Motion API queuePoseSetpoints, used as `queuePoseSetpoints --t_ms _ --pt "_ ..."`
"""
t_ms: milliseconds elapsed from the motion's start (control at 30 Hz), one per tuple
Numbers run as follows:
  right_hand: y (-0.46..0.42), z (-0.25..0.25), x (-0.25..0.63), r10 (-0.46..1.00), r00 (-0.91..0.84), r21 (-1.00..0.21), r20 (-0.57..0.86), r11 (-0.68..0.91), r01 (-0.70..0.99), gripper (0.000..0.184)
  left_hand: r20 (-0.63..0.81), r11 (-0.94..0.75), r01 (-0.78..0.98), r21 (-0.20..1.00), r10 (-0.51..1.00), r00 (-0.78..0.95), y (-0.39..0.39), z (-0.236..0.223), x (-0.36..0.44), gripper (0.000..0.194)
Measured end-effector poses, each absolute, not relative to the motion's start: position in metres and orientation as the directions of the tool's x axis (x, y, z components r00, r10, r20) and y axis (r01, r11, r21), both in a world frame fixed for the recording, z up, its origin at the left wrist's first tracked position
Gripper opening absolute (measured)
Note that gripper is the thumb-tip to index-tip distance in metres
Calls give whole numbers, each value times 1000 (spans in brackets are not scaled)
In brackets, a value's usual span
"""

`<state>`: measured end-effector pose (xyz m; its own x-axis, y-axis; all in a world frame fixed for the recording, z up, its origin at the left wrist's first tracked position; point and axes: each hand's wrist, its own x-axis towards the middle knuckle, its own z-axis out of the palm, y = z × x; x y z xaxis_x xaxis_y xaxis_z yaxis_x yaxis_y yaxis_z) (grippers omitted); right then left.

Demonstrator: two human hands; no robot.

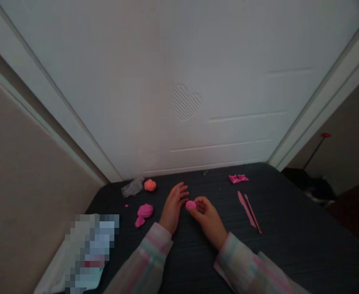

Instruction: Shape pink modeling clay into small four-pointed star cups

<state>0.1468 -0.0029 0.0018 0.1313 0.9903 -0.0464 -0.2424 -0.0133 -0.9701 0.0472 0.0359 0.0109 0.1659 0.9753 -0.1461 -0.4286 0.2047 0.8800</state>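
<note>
Pink clay disc (191, 205) clamped between thumb and fingers of right hand (208, 220), centre of frame, low; left hand (173, 204) held just beside it, fingers spread apart, nothing gripped; pink clay lumps (145, 211) and orange clay ball (150, 185) seen lower left of centre, clear plastic wrapper (132, 187) beside the ball; pink modelling knife (246, 208) and thin pink stick (253, 214) noted lower right; two small pink pieces (238, 179) located above them, on dark table (191, 261).
</note>
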Motion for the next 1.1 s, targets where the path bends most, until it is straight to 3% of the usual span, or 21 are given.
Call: queuePoseSetpoints --t_ms 100,267,633,933,1100 --pt "-1 4 155 992 99 -954 -81 -49 -295 24 -151 216 -258 942 957 248 28 8 38 33" --pt "-2 4 159 997 33 -974 -66 -57 -221 24 -178 211 -75 975 934 310 20 7 32 20" --pt "-9 1 159 1000 7 -995 -14 -15 101 19 -211 259 -146 955 936 280 20 1 29 11" --pt "-10 1 161 999 -20 -992 -25 -23 122 25 -229 230 27 973 940 254 21 5 29 13" --pt "-10 7 162 997 -79 -958 11 33 285 17 -214 218 16 976 940 267 20 3 28 16"
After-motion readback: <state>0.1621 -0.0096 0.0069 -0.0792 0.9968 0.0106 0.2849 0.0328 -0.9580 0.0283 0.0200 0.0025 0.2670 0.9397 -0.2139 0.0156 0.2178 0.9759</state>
